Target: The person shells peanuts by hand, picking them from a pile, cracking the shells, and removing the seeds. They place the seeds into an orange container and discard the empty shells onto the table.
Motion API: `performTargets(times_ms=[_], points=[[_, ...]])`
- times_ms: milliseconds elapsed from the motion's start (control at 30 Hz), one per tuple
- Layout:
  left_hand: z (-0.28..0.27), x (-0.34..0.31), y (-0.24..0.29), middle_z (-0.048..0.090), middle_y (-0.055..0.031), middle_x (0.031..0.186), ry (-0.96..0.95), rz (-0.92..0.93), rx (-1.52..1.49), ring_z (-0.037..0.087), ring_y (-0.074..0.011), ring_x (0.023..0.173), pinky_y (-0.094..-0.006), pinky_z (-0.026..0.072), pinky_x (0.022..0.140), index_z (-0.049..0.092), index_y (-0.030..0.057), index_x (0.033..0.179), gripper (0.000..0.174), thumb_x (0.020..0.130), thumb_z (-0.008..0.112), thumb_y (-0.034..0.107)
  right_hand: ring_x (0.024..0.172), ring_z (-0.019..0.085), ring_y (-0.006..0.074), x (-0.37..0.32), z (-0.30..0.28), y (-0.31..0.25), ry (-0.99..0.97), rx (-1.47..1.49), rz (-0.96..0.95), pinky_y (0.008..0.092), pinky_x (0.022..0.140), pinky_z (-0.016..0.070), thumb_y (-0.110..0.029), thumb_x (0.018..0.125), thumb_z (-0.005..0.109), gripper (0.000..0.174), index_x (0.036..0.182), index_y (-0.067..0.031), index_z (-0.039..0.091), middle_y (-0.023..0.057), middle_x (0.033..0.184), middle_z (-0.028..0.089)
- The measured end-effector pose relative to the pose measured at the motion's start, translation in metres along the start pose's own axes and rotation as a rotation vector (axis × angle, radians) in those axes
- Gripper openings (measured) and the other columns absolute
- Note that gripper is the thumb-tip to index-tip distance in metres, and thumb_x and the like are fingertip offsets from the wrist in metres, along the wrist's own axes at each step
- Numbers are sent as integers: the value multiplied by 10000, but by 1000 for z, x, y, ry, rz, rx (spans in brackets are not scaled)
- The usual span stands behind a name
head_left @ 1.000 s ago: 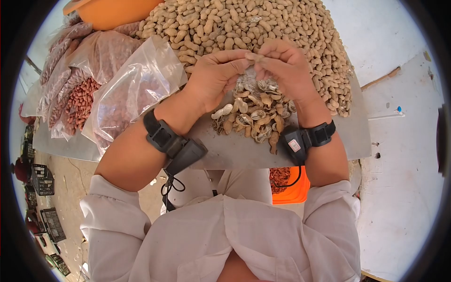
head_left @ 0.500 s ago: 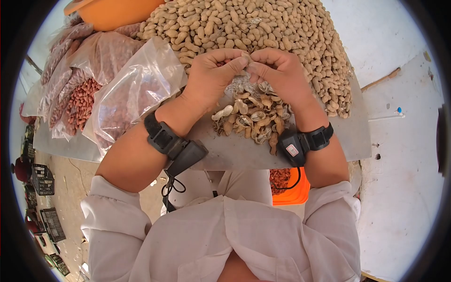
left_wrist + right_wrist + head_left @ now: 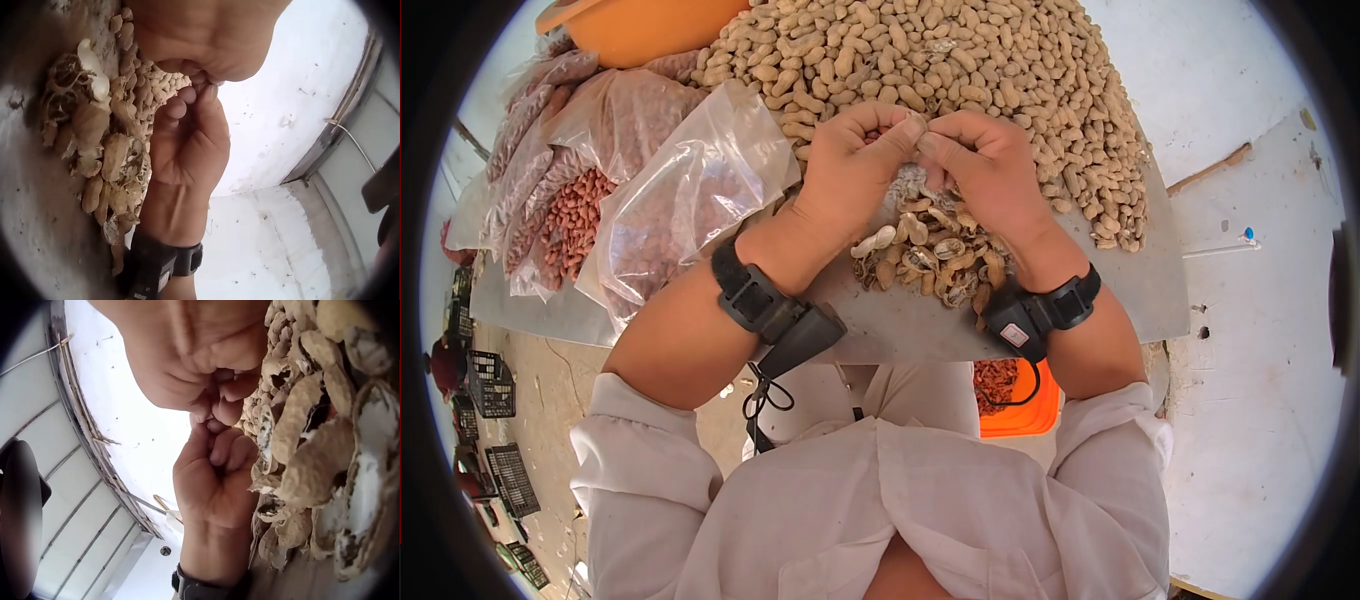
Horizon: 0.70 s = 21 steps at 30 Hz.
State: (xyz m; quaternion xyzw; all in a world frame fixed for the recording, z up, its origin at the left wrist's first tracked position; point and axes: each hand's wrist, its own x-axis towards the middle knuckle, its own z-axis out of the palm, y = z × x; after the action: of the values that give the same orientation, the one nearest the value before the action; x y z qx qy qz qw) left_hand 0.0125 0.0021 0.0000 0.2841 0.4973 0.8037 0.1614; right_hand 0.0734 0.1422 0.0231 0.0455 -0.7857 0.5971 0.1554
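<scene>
My left hand (image 3: 852, 170) and right hand (image 3: 988, 170) meet fingertip to fingertip at the near edge of a heap of unshelled peanuts (image 3: 870, 50). Thumbs and forefingers of both pinch a small peanut that the fingers almost fully cover. A few reddish peanut kernels (image 3: 874, 134) show inside the curled fingers of the left hand. Just below the hands lies a pile of broken peanut shells (image 3: 945, 250), some showing their pale insides. In the right wrist view, split shells (image 3: 319, 462) lie close beside the hands.
Left of the hands, a clear plastic bag (image 3: 690, 200) leans over other bags of red kernels (image 3: 575, 225). An orange basin (image 3: 640, 30) stands at the back left. Below the grey tabletop's (image 3: 880, 335) front edge sits an orange container (image 3: 1040, 410) with reddish contents.
The hands have drawn closer together, the right moving left and its wrist turning inward. The pale shell that showed between the fingertips is now mostly covered. Kernels have come into sight in the left hand.
</scene>
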Motion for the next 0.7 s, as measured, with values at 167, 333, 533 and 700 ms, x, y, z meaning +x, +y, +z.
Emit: performTargets(times_ms=[167,333,533,700], points=[[0,-1,4,604,-54,768,-83,25,-216,562,-107,665,-224,457,604,575,-33,911,147,890,549,110,563,562,98,2,3,7,29,262,58,208,510,437,-130,829,618,153,836,22,628,58,705,626],[-1,1,0,588,-48,749,-29,-19,-215,541,-99,634,-215,441,584,569,-11,898,114,897,527,96,586,563,102,4,6,17,1,482,31,211,533,444,-148,826,638,156,852,6,634,59,726,629],[2,1,-5,574,-23,772,-32,24,-281,539,-81,660,-194,416,572,564,28,916,126,916,519,146,637,581,110,3,9,14,6,610,67,217,563,460,-138,846,619,149,882,6,631,63,756,636],[3,0,-2,576,-25,778,15,22,-241,547,-94,671,-203,442,598,566,22,931,136,920,509,145,648,592,113,3,11,16,-3,694,51,218,570,463,-128,857,603,151,923,6,622,66,771,640]])
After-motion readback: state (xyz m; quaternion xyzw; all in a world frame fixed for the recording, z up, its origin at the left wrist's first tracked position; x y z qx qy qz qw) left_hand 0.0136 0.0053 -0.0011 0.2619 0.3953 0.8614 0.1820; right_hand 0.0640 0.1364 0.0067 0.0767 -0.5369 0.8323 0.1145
